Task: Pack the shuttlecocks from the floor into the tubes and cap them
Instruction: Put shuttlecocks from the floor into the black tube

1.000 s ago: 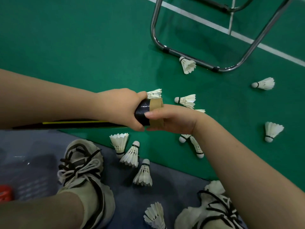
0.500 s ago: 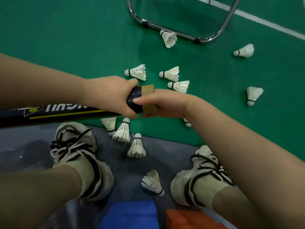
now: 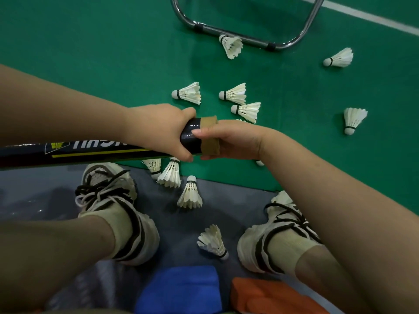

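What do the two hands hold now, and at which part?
Both hands hold one dark tube. The left hand grips it just behind its tan end band; the right hand wraps around that band.

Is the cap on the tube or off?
On. The tan cap covers the end of the dark tube; the right hand grips it, the left hand holds the tube. Fully seated: cannot tell.

L hand grips the dark tube near its end, the tube lying roughly level w/ its body running off left. R hand is wrapped round the tan cap on that end. Loose shuttlecocks lie scattered on the green floor & on the grey mat btwn two laced shoes; one lies just beside a chrome frame at top.
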A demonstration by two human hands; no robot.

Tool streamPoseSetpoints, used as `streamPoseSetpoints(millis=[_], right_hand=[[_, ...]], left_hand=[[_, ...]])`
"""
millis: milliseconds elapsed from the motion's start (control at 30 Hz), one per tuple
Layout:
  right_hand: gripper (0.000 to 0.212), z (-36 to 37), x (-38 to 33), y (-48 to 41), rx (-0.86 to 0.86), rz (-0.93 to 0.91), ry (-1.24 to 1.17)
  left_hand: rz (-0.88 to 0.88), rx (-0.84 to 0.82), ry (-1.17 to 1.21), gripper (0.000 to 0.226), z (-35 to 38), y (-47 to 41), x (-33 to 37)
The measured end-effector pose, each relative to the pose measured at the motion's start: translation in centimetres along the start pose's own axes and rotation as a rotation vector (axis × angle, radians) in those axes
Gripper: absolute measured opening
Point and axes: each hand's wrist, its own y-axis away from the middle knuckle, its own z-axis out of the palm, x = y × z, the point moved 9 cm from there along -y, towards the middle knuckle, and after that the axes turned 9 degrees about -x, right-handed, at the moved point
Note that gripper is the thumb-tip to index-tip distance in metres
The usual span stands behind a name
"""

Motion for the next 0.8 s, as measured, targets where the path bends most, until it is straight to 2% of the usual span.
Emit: streamPoseSetpoints(millis=[133,200,300,367,400,500,667,733,800], right_hand=[[0.020,-1.9,0.0,0.8,0.070,-0.001,-0.089],[0.027,-3.9,0.3,1.3,0.173,-0.012,-0.215],[0.037,-8.6,2.7,2.5,0.541,-0.059,-0.454],[0.034,-10.5,4.9,3.3,0.722,-0.024,-0.404],[0.033,-10.6,5.9,3.2,0.722,0.037,-0.326],[0.028,-8.7,8.1,1.5,0.567,0.199,-0.139],[0.027,-7.0,7.4,-0.6,0.503,0.185,-0.040],[0.020,-5.7,7.8,-1.2,0.367,0.250,0.276],[0.017,-3.7,9.7,-1.7,0.161,0.379,0.703]], left_hand=[[-0.028,-0.015,-0.006,0.067,-0.3,-0.6,-0.2],[-0.044,-0.022,-0.004,0.068,-0.5,-0.9,-0.6],[-0.075,-0.024,-0.009,0.070,-0.9,-1.5,-1.3],[-0.090,-0.029,-0.016,0.072,-1.0,-1.9,-1.5],[-0.092,-0.034,-0.020,0.072,-1.0,-2.1,-1.5],[-0.090,-0.041,-0.022,0.071,-0.8,-2.7,-1.1],[-0.078,-0.059,-0.015,0.070,-0.1,-3.5,-0.6],[-0.075,-0.075,-0.016,0.069,0.3,-3.8,-0.4],[-0.077,-0.093,-0.012,0.068,0.6,-4.0,-0.3]])
